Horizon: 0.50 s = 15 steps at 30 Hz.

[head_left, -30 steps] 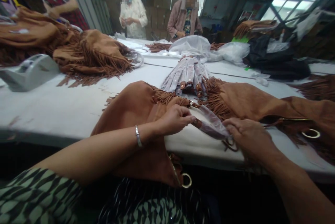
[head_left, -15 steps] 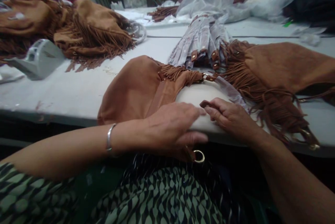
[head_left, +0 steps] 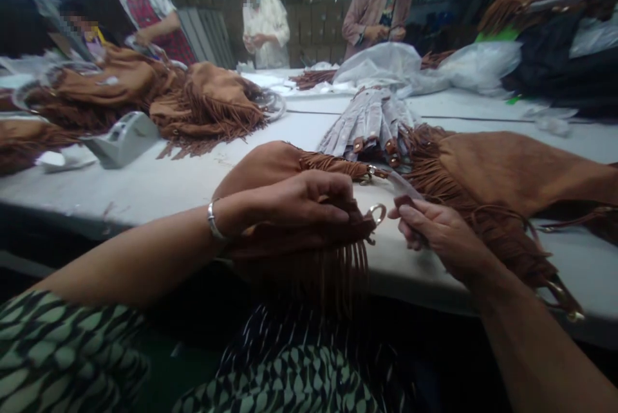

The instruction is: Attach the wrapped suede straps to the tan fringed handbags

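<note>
A brown fringed bag (head_left: 263,172) lies at the table's front edge, partly hidden by my left arm. My left hand (head_left: 309,199) is closed on the bag's upper edge, beside a gold-coloured metal ring (head_left: 384,212); fringe dangles below it. Between the thumb and fingers of my right hand (head_left: 437,229) is a brown leather strap end (head_left: 405,202), just right of the ring and apart from it. The strap's plastic-wrapped length (head_left: 402,185) runs back to a metal clasp (head_left: 371,170) at the bag's far side.
Plastic-wrapped straps (head_left: 364,120) lie in a bundle behind the bag. Another fringed bag (head_left: 526,168) is on the right. Several bags (head_left: 217,94) are piled at the left, near a grey tape dispenser (head_left: 128,139). Co-workers (head_left: 268,27) stand across the white table (head_left: 178,188).
My left hand has raised the bag's ringed edge from below the table edge, bringing the ring close to the strap end. My right hand still holds the strap. The view has tipped upward.
</note>
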{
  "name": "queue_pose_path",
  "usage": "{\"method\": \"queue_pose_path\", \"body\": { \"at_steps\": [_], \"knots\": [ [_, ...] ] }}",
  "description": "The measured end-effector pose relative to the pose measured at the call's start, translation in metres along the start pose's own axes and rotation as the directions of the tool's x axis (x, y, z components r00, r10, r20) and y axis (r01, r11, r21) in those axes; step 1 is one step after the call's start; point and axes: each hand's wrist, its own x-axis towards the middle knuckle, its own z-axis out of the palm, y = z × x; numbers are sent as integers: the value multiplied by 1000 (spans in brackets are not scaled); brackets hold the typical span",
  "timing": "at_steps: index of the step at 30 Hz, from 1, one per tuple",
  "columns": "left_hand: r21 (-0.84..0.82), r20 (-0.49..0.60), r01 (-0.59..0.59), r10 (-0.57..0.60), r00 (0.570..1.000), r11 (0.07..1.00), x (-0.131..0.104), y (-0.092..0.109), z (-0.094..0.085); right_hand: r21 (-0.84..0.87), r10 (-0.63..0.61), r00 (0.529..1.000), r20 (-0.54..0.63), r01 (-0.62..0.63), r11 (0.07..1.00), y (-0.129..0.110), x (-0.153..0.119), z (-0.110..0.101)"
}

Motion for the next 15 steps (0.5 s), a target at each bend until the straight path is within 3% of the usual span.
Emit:
{"method": "queue_pose_path", "body": {
  "at_steps": [2, 4, 9, 12, 15],
  "knots": [
    [-220, -109, -2, -23, 994, 975, 15, 2, -18, 139, -43, 998, -55, 51, 989, -11, 10, -2],
    [-387, -159, -32, -32, 987, 921, 31, -3, -23, 262, -66, 995, -73, 83, 961, -21, 24, -2],
    [-600, -160, -83, -17, 987, 795, 57, -46, 0, 372, -86, 996, -2, 81, 925, -27, 52, -2],
    [-653, -217, -75, -91, 972, 753, 55, -71, 15, 354, -68, 996, 62, 42, 934, -14, 58, -1],
    [-674, -242, -51, -155, 958, 737, 51, -78, 20, 377, -64, 994, 92, 25, 926, -4, 59, 1]
  ]
}}
